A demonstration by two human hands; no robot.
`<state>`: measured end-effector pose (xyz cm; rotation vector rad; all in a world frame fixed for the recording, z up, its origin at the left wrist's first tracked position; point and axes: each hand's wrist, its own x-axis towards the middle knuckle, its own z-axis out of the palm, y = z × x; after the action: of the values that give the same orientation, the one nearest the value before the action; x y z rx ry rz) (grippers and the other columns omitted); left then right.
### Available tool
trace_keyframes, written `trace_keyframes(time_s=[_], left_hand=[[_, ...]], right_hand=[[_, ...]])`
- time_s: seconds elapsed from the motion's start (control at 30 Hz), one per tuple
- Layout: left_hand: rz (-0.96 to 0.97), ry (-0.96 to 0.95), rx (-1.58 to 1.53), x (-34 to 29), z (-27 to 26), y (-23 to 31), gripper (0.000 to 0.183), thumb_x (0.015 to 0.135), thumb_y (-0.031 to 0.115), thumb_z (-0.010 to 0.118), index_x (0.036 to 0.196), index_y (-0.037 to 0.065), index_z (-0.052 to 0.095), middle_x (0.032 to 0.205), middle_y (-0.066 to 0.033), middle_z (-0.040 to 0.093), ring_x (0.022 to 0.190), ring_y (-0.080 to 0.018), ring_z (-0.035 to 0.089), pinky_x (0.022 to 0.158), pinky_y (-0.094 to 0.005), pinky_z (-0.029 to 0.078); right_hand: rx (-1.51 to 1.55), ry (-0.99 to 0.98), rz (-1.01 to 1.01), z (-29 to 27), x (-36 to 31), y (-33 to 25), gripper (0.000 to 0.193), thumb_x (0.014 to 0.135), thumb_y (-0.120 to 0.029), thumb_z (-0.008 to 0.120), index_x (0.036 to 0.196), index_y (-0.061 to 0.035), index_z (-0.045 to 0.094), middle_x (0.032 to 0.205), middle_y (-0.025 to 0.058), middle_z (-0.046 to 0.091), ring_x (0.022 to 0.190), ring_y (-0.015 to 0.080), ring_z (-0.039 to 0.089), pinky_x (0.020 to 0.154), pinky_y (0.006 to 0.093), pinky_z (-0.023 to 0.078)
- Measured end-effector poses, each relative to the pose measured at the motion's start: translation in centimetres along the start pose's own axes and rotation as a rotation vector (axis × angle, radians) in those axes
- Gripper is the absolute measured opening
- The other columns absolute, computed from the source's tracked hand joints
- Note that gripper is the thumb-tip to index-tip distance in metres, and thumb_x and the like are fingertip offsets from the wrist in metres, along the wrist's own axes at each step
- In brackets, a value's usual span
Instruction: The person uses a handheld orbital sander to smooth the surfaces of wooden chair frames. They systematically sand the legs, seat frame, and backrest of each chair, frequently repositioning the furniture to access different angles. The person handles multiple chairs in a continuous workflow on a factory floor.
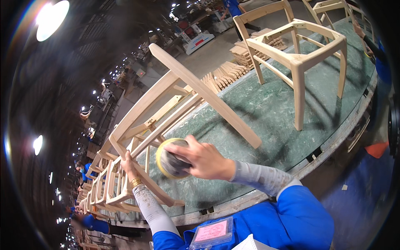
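A bare pale-wood chair frame [214, 103] lies tipped over on the green worktable [233, 162], its long back post slanting across the middle. My left hand [128, 165] is closed around the frame near a joint at its lower left. In my right hand [207, 160] is a round sanding pad [170, 157], dark grey with a yellow rim, gripped from its right side. The pad is beside the frame's lower part; whether it touches the wood cannot be told. Its working face is mostly turned away.
Another chair frame [298, 62] stands upright on the table at the right. Several more frames [106, 185] line up at the left. Beyond the far edge are stacked wooden parts [225, 75]. A co-worker's arm [373, 48] reaches in at the far right.
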<state>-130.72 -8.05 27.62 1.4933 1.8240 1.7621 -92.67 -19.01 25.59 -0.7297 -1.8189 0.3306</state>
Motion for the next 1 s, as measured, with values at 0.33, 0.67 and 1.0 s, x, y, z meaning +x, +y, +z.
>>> trace_keyframes(time_s=[0.33,0.67,1.0], left_hand=[[-0.122,-0.072,-0.117,-3.7,-1.2,-2.9,0.049,0.084,0.054,0.056,0.089,0.005,0.055,0.063,-0.0025,0.053,0.049,-0.014,0.055,0.044,-0.0259,0.045],[-0.167,-0.087,-0.22,-5.3,-1.8,-2.3,0.051,0.088,0.057,0.045,0.084,0.006,0.051,0.057,-0.0066,0.053,0.047,-0.0159,0.055,0.044,-0.0271,0.047],[-0.353,-0.208,-0.441,-8.3,-2.8,-5.5,0.064,0.081,0.062,0.053,0.102,0.002,0.052,0.07,-0.0102,0.059,0.057,-0.0181,0.06,0.052,-0.0296,0.051]], right_hand=[[-0.135,0.114,0.27,-7.8,-9.5,2.7,0.071,0.06,-0.01,0.076,0.124,-0.0266,0.049,0.1,0.015,0.05,0.08,0.0362,0.06,0.067,0.0419,0.052],[-0.387,0.329,0.428,-11.3,-12.3,6.0,0.071,0.059,0.001,0.076,0.122,-0.0203,0.051,0.1,0.0131,0.051,0.09,0.0351,0.057,0.076,0.041,0.048],[-0.289,0.302,0.452,-11.4,-12.8,7.6,0.07,0.061,0.007,0.071,0.124,-0.0155,0.051,0.106,0.0123,0.052,0.1,0.0289,0.055,0.088,0.0362,0.045]])
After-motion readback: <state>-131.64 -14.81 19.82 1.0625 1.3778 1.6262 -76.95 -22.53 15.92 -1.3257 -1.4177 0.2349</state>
